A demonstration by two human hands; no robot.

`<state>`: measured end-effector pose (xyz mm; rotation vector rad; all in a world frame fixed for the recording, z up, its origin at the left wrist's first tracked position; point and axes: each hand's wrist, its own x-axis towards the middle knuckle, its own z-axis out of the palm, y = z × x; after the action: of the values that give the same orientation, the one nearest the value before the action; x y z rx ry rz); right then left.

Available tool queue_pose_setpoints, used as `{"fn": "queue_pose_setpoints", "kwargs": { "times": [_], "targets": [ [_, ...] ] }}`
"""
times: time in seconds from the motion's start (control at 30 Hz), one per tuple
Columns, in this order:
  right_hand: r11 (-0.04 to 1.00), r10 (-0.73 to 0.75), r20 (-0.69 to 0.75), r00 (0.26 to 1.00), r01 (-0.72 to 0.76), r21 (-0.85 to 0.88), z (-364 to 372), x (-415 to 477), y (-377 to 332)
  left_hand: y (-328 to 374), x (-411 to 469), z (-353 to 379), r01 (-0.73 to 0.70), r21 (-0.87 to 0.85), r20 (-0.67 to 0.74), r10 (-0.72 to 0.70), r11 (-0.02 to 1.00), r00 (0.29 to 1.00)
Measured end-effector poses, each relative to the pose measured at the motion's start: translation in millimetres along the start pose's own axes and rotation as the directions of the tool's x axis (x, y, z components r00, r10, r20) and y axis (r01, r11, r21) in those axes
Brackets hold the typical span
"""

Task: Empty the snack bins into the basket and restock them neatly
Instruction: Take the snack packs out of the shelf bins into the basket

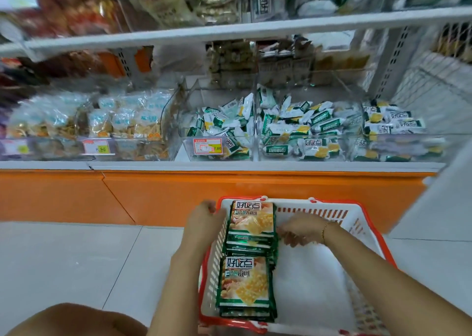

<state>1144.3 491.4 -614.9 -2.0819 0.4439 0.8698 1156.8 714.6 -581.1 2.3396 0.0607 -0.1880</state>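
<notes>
A white basket with a red rim [319,209] sits on the floor below me. Along its left side lie two stacks of green-and-white cracker packets: a far stack [251,221] and a near stack [246,282]. My left hand [204,221] holds the left edge of the far stack, beside the basket wall. My right hand [300,231] reaches in from the right, and its curled fingers touch the far stack's right edge. Above, clear bins [301,129] on the shelf hold several small green-and-white snack packets.
An orange shelf base [229,187] stands just behind the basket. Clear bins at the left [102,126] hold blue-and-yellow packets with price tags in front. My knee [76,320] shows at the bottom left. White floor tiles [76,259] lie to the left.
</notes>
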Motion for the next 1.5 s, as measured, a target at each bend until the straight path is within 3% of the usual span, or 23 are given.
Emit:
{"fn": "queue_pose_setpoints", "kwargs": {
  "times": [0.07,0.17,0.3,0.37,0.43,0.63,0.7,0.8,0.9,1.0,1.13,1.23,1.37,1.43,1.5],
  "targets": [
    [0.979,-0.145,-0.118,0.982,0.125,-0.164,-39,-38,-24,36,6,-26,-0.157,-0.046,-0.135,0.150,0.986,0.979],
    [0.909,-0.377,-0.257,0.890,0.302,-0.288,-82,-98,-61,92,5,-68,-0.378,-0.106,-0.274,0.339,0.920,0.900],
    [0.789,-0.613,-0.499,0.613,0.504,-0.351,-130,-163,-103,154,5,-113,-0.551,-0.071,-0.351,0.496,0.831,0.794],
    [0.737,-0.658,-0.592,0.465,0.557,-0.382,-155,-185,-120,179,11,-131,-0.611,-0.055,-0.369,0.552,0.790,0.747],
    [0.708,-0.671,-0.647,0.362,0.573,-0.414,-183,-199,-132,203,19,-146,-0.660,-0.033,-0.374,0.603,0.751,0.705],
    [0.680,-0.655,-0.725,0.214,0.586,-0.441,-270,-224,-174,274,59,-177,-0.729,0.121,-0.377,0.711,0.673,0.594],
    [0.694,-0.600,-0.762,0.245,0.634,-0.342,-299,-224,-194,298,75,-181,-0.731,0.228,-0.363,0.753,0.643,0.549],
    [0.695,-0.516,-0.761,0.392,0.711,-0.106,-331,-214,-228,325,96,-181,-0.707,0.389,-0.296,0.807,0.591,0.511],
    [0.736,-0.449,-0.713,0.539,0.675,0.047,-339,-199,-255,334,108,-175,-0.684,0.446,-0.259,0.815,0.577,0.518],
    [0.711,-0.412,-0.658,0.631,0.674,0.201,-344,-187,-273,329,114,-172,-0.679,0.455,-0.243,0.814,0.577,0.528],
    [0.700,-0.382,-0.603,0.701,0.645,0.307,-348,-180,-287,328,121,-173,-0.707,0.400,-0.244,0.811,0.583,0.531],
    [0.707,-0.349,-0.577,0.738,0.612,0.355,-351,-177,-293,344,121,-174,-0.641,0.441,-0.234,0.771,0.628,0.593],
    [0.587,-0.404,-0.558,0.725,0.673,0.449,-354,-173,-299,360,118,-180,-0.580,0.454,-0.183,0.708,0.676,0.683],
    [0.510,-0.475,-0.623,0.621,0.771,0.381,-351,-178,-299,357,114,-181,-0.616,0.369,-0.162,0.701,0.696,0.695],
    [0.418,-0.542,-0.708,0.453,0.876,0.241,-346,-187,-296,351,111,-182,-0.644,0.170,-0.184,0.666,0.746,0.723]
  ]
}}
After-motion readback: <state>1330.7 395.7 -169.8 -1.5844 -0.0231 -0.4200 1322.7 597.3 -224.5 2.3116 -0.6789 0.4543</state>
